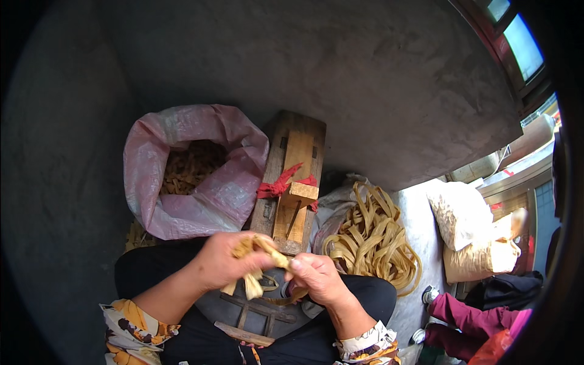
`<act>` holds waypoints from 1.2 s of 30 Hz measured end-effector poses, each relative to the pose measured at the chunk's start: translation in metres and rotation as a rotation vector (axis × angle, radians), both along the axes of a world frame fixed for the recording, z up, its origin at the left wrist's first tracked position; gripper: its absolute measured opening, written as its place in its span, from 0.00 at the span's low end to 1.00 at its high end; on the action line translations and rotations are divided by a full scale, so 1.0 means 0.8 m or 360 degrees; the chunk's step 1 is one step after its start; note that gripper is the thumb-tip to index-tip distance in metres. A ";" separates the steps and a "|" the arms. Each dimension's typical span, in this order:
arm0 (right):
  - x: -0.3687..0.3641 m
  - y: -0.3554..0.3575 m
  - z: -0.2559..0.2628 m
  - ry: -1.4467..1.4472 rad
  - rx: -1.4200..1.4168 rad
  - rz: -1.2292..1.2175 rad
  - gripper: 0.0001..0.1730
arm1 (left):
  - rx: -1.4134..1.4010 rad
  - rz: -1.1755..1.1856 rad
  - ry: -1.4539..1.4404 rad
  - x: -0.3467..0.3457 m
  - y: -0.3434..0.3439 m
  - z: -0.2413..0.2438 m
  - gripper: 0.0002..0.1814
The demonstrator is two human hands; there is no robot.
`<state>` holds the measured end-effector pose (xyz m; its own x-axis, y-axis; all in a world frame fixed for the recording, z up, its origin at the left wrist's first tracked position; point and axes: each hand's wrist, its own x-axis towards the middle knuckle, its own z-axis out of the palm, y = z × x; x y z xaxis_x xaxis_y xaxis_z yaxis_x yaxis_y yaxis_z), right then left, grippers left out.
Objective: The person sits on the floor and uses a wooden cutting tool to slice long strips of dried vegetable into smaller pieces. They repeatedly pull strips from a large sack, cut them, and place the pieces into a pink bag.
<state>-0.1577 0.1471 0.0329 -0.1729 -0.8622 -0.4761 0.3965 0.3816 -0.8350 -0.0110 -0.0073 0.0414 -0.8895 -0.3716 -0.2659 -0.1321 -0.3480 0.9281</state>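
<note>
In my left hand (221,260) is a folded bunch of pale yellow dried strips (253,286); the material looks like plant fibre or dried bean-curd skin, I cannot tell which. My right hand (319,278) pinches the end of the same bunch between thumb and fingers. A loose strip hangs below the hands, above my lap. Just beyond them stands a wooden bench (263,214) with a lighter board (299,155) along it. Red cloth (276,186) is tied around the board. Near it, an upright wooden block (299,194) has a thin rod slanting down in front.
A pinkish woven sack (146,182) on the left holds short brown-yellow pieces (189,171). To the right lies a heap of long strips (374,237) on a pale sack. Full sacks (461,214) and another person's legs (470,310) are farther right. A grey wall (296,59) rises behind the bench.
</note>
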 end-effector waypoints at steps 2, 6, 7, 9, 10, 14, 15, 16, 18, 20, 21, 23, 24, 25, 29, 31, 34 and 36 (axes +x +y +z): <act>0.001 -0.004 0.006 -0.0019 0.0032 0.0112 0.16 | 0.0125 -0.0123 -0.0034 -0.004 0.010 0.000 0.08; 0.000 0.001 0.004 0.0015 0.0087 -0.0185 0.13 | 0.0388 0.0107 -0.0014 -0.003 0.014 -0.011 0.04; -0.009 0.004 0.005 0.0050 0.0280 -0.0204 0.12 | 0.0321 0.0162 -0.0018 -0.006 0.012 -0.011 0.04; -0.018 0.003 -0.008 0.0401 0.0019 -0.0417 0.11 | 0.0185 0.0267 -0.0026 -0.016 0.008 -0.012 0.05; -0.021 -0.002 -0.009 0.0554 -0.0031 -0.0493 0.08 | 0.0225 0.0317 -0.0069 -0.026 0.010 -0.017 0.06; -0.036 -0.022 -0.036 0.1698 0.0176 -0.0464 0.15 | 0.0006 0.0442 -0.0087 -0.058 0.008 -0.058 0.06; -0.036 -0.028 -0.038 0.1773 0.0227 -0.0432 0.15 | -0.0095 0.0439 -0.0147 -0.060 0.006 -0.079 0.05; -0.037 -0.033 -0.043 0.1849 0.0277 -0.0403 0.15 | -0.0198 0.0434 -0.0203 -0.061 0.005 -0.097 0.05; -0.040 -0.036 -0.050 0.1822 0.0263 -0.0446 0.15 | -0.0280 0.0458 -0.0281 -0.060 0.001 -0.103 0.07; -0.041 -0.027 -0.063 0.1753 -0.0018 -0.0607 0.13 | -0.0515 0.0519 -0.0287 -0.053 -0.014 -0.083 0.08; -0.040 -0.025 -0.069 0.1624 -0.0167 -0.0682 0.13 | -0.0636 0.0554 -0.0298 -0.049 -0.025 -0.072 0.08; -0.029 -0.019 -0.043 0.1733 -0.0262 -0.0609 0.13 | -0.0703 0.0740 -0.0408 -0.041 -0.058 -0.056 0.13; -0.025 -0.015 -0.041 0.1785 -0.0348 -0.0575 0.13 | -0.1273 0.0872 -0.0323 -0.037 -0.082 -0.053 0.15; -0.021 -0.012 -0.040 0.1837 -0.0435 -0.0541 0.14 | -0.1846 0.0987 -0.0227 -0.033 -0.096 -0.048 0.17; -0.018 -0.021 -0.028 0.2166 -0.0815 -0.0355 0.14 | -0.2079 0.0772 -0.0211 -0.038 -0.060 -0.023 0.21; -0.003 -0.030 -0.020 0.2214 -0.0960 -0.0127 0.13 | -0.1227 0.0285 -0.0324 -0.032 -0.011 -0.032 0.18; 0.000 -0.026 -0.016 0.1861 -0.1221 0.0159 0.11 | 0.0216 -0.0095 -0.0161 -0.028 0.038 -0.060 0.11; -0.011 -0.016 -0.012 0.1366 -0.1178 0.0099 0.08 | 0.0289 -0.0654 -0.0203 -0.026 0.037 -0.048 0.10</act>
<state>-0.1668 0.1345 0.0231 -0.1435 -0.9010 0.4095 -0.4179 -0.3199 -0.8503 -0.0315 0.0221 0.0028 -0.9091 0.0672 -0.4111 -0.4023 -0.3982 0.8244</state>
